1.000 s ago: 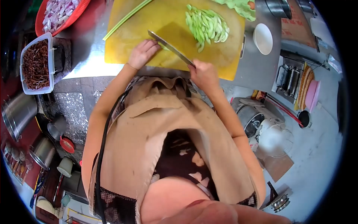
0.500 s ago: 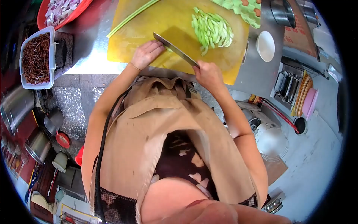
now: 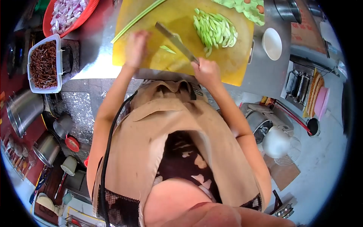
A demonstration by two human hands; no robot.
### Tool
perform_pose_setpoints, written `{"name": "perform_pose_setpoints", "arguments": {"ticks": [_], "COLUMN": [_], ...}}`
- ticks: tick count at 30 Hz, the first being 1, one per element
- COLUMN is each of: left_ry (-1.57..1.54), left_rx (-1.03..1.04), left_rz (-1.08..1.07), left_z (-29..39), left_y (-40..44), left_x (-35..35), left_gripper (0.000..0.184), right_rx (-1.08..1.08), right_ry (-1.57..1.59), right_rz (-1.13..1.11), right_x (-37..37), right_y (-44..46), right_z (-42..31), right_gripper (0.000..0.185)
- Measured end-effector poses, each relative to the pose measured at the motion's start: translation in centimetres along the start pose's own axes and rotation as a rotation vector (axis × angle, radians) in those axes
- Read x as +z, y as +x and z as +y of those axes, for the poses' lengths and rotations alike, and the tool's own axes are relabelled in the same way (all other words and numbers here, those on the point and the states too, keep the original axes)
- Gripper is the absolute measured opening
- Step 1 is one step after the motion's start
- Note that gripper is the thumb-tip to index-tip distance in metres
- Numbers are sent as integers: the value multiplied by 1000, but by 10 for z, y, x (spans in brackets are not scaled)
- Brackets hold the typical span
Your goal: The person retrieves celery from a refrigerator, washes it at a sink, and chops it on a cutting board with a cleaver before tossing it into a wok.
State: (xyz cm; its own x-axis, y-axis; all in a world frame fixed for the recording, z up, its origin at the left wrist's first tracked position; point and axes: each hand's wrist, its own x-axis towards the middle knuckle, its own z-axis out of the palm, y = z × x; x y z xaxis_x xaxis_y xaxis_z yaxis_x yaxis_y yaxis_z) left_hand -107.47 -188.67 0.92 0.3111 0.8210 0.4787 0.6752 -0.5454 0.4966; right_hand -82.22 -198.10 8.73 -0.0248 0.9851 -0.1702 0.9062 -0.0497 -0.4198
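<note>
My right hand (image 3: pixel 207 72) is closed round the handle of a knife (image 3: pixel 174 41), whose blade points up and left over the yellow cutting board (image 3: pixel 181 64). A small green slice clings to the blade, and another green piece (image 3: pixel 167 49) lies on the board just left of it. My left hand (image 3: pixel 137 47) is above the board's left part, blurred by motion, so its fingers are unclear. Long green stalks (image 3: pixel 138 19) lie at the board's upper left. A pile of sliced green vegetable (image 3: pixel 214 31) sits right of the knife.
Left of the board are a red basket of chopped onion (image 3: pixel 84 19) and a plastic tub of dark reddish-brown strips (image 3: pixel 44 65). A white bowl (image 3: pixel 272 44), a green egg tray (image 3: pixel 249 10) and metal containers (image 3: pixel 286 10) are on the right.
My left hand has moved left and up, away from the blade. A green piece now shows on the board. The knife has lifted slightly, with a slice stuck to it.
</note>
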Motion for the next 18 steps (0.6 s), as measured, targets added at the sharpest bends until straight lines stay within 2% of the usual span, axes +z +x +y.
{"name": "perform_pose_setpoints", "arguments": {"ticks": [1, 4, 8, 10, 11, 12, 14, 16, 17, 18], "left_ry": [-33, 66, 200, 187, 48, 47, -120, -215, -225, -149], "left_rx": [-177, -181, -209, -223, -306, -302, -120, -73, -84, 69], "left_rz": [86, 66, -40, -139, -165, -163, -50, -89, -102, -239], "left_z": [-6, -33, -45, -50, -45, -36, -20, -8, -8, -10], "left_y": [18, 63, 93, 92, 90, 85, 65, 33, 15, -1], "left_x": [-7, 9, 48, 58, 52, 41, 14, 0, -5, -10], "left_gripper": [30, 29, 30, 34, 37, 37, 38, 41, 41, 42], "right_rx": [-17, -46, 112, 184, 234, 283, 304, 346, 289, 224], "right_ry": [30, 66, 173, 221, 336, 451, 424, 395, 278, 160], "right_rz": [-107, -298, -258, -210, -132, -55, -20, -3, 45, 90], "right_x": [3, 13, 17, 15, 18, 17, 1, -6, -4, -1], "right_y": [-6, -8, 0, 1, 1, 1, 0, -7, -9, -11], "right_z": [1, -8, 13, 43, 65, 79, 83, 81, 76, 71], "right_gripper": [22, 25, 27, 27, 27, 27, 26, 25, 25, 25]}}
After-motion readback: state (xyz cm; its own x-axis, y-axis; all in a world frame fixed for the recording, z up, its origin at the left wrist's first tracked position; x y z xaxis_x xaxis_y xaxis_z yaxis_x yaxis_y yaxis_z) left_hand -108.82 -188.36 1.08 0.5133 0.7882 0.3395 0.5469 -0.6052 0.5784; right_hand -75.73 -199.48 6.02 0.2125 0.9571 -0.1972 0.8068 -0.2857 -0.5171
